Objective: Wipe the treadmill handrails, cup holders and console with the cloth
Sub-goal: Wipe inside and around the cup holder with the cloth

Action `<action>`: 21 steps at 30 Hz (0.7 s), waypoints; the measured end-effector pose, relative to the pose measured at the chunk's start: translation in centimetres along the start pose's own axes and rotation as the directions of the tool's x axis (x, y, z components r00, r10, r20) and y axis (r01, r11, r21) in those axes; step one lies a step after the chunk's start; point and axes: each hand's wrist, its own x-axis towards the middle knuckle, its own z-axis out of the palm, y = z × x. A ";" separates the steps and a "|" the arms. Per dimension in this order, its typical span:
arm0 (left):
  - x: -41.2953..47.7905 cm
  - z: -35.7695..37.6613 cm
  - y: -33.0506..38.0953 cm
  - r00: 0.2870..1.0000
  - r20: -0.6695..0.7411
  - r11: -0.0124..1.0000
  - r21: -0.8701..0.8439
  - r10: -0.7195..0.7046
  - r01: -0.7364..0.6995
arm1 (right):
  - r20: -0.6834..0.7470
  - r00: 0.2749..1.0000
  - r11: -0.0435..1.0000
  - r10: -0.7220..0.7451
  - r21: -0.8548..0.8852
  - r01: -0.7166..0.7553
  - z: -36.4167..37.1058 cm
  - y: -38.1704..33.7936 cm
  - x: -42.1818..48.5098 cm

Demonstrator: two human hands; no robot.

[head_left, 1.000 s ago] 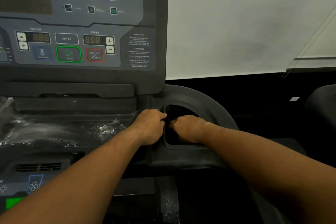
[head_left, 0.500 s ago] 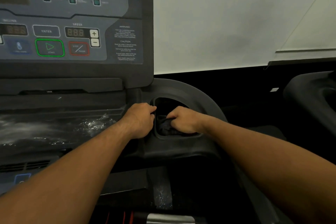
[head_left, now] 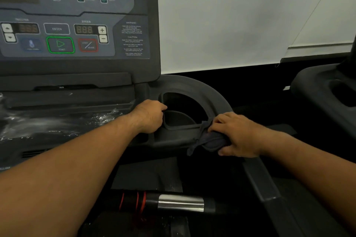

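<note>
Right hand [head_left: 237,134], right of centre in the frame, has its fingers curled over a bunched dark cloth [head_left: 208,140] with the thumb closing beneath it. This is a full grasp, and the cloth is pressed onto the moulded surround at the lower right corner of the cup holder [head_left: 183,113], loose tails trailing toward lower left. Left hand [head_left: 149,115], at frame centre, grips the cup holder's left rim, fingertips hooked over the edge and hidden inside; it holds nothing else and appears to act as a brace. The recess itself shows bare, with no cloth in it. Console [head_left: 77,25] fills the upper left; the shelf [head_left: 57,119] below it, at mid left, carries streaks and droplets of moisture. Assessment: the step in hand is the cup holder surround, where it meets the right handrail [head_left: 258,181] running toward lower right. The next move, in my judgement, calls for spreading the cloth flat under firm palm pressure and drawing it down that rail — or up over the curved outer rim — with the left hand steadying the body. Whether the console is done cannot be confirmed.
</note>
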 end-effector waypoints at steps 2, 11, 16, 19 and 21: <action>-0.3 0.0 -0.1 0.999 -0.036 1.000 -0.018 0.017 -0.018 | -0.068 0.997 1.000 -0.026 0.014 0.027 1.3 -0.4 0.3; -1.4 0.5 -1.6 0.971 -0.232 0.996 -0.043 0.060 -0.072 | -0.439 0.817 0.922 -0.373 -0.078 0.378 3.4 -9.3 7.5; -1.3 0.5 -1.8 0.971 -0.232 0.998 -0.021 0.053 -0.059 | -0.411 0.869 0.960 -0.275 -0.070 0.271 2.5 -6.6 5.2; -1.0 1.0 -1.3 0.980 -0.187 0.997 -0.025 0.061 -0.067 | -0.214 0.972 0.994 -0.094 -0.070 0.081 0.4 -3.1 2.7; -0.8 1.2 -0.8 0.985 -0.160 0.997 -0.021 0.068 -0.072 | -0.084 0.993 0.984 0.086 -0.146 -0.098 -0.8 -1.7 1.1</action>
